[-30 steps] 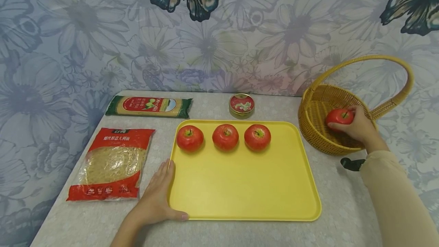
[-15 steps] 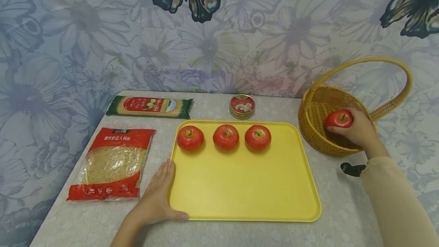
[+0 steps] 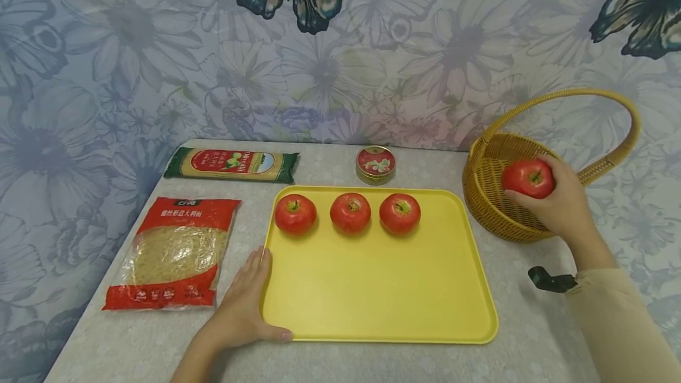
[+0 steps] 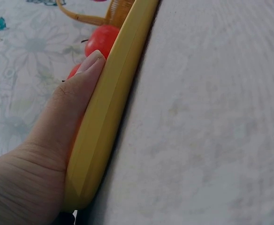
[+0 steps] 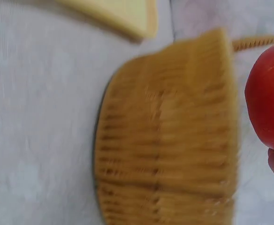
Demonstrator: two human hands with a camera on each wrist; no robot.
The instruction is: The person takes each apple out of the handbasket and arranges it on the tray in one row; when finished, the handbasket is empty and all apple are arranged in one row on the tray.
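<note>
Held in my right hand [image 3: 569, 205] is a red apple [image 3: 527, 178], gripped between thumb and fingers above the wicker basket [image 3: 492, 208]. The right wrist view shows this apple [image 5: 268, 101] clear of the basket's side, which looks blurred. My left hand [image 3: 240, 306] lies at the near left corner of a yellow tray [image 3: 380, 288], its fingers straight along the left side and the thumb on the front rim. In the left wrist view the thumb [image 4: 73, 93] rests against the tray's edge. Three red apples, left [image 3: 295, 215], middle [image 3: 350, 214] and right [image 3: 400, 214], stand in a row along the tray's back.
Left of the tray lies a red bag of spiral pasta [image 3: 172, 253]. Behind are a long green-ended pasta packet [image 3: 232, 164] and a small round tin [image 3: 375, 164]. The basket's tall handle [image 3: 585, 92] arches over its opening. A patterned backdrop rises behind the table.
My right hand has lifted the apple up from inside the basket, drawing back slightly toward me. My left hand and the tray have stayed in place.
</note>
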